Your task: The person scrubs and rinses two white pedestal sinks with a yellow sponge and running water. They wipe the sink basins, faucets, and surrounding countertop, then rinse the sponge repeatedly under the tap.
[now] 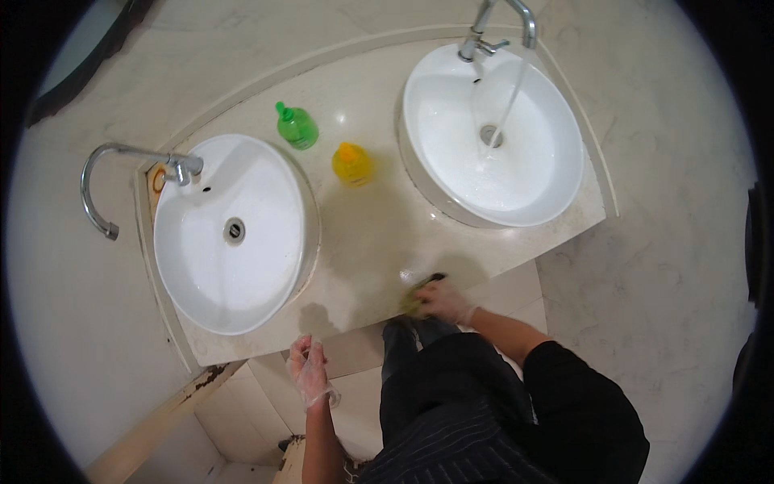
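Observation:
My right hand (pixel 443 301), in a clear disposable glove, presses a blurred yellow-green sponge or cloth (pixel 413 298) with a dark edge on the front part of the pale countertop (pixel 375 260). My left hand (pixel 309 367), also gloved, is just off the front edge with its fingers curled and nothing visible in them. A yellow bottle with an orange cap (pixel 352 164) and a green pump bottle (pixel 297 127) stand between the two basins. Water runs from the right faucet (pixel 529 30) into the right white basin (pixel 514 175).
At the left is a second white basin (pixel 260 284) with a curved chrome faucet (pixel 91 187), no water flowing. A raised rim borders the counter against the walls. A dark-framed mirror or similar object (pixel 91 72) shows at upper left. Tiled floor (pixel 357 399) lies below the front edge.

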Tool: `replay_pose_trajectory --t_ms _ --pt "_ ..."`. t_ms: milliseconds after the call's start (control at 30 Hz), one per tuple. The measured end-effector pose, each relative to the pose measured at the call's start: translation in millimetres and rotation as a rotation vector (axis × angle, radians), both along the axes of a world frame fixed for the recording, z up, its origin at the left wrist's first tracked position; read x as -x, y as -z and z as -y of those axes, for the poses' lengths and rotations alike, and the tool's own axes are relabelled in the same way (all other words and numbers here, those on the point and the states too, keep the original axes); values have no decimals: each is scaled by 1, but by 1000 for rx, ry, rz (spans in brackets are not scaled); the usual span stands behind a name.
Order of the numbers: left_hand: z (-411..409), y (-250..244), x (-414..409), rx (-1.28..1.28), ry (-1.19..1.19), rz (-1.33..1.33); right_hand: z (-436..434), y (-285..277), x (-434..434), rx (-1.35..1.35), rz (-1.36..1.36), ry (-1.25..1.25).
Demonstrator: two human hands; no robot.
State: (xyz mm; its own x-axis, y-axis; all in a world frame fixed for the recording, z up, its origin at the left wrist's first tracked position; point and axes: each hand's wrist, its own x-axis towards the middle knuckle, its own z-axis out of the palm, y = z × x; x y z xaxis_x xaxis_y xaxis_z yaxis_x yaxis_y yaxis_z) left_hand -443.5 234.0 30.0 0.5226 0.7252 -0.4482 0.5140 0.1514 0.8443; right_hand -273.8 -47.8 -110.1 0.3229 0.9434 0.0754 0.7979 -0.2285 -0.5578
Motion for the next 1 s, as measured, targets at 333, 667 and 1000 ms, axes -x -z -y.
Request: replay_pose_trajectory --t_ms 333,667,1000 --pt "24 -3 -51 79 292 -2 218 -79 -55 -93 -1004 1361" --pt "74 -46 -152 -108 653 196 147 -198 -143 -871 -1547 1177" --pt "245 7 -386 -229 940 275 236 -167 -179 -788 -1640 1217"
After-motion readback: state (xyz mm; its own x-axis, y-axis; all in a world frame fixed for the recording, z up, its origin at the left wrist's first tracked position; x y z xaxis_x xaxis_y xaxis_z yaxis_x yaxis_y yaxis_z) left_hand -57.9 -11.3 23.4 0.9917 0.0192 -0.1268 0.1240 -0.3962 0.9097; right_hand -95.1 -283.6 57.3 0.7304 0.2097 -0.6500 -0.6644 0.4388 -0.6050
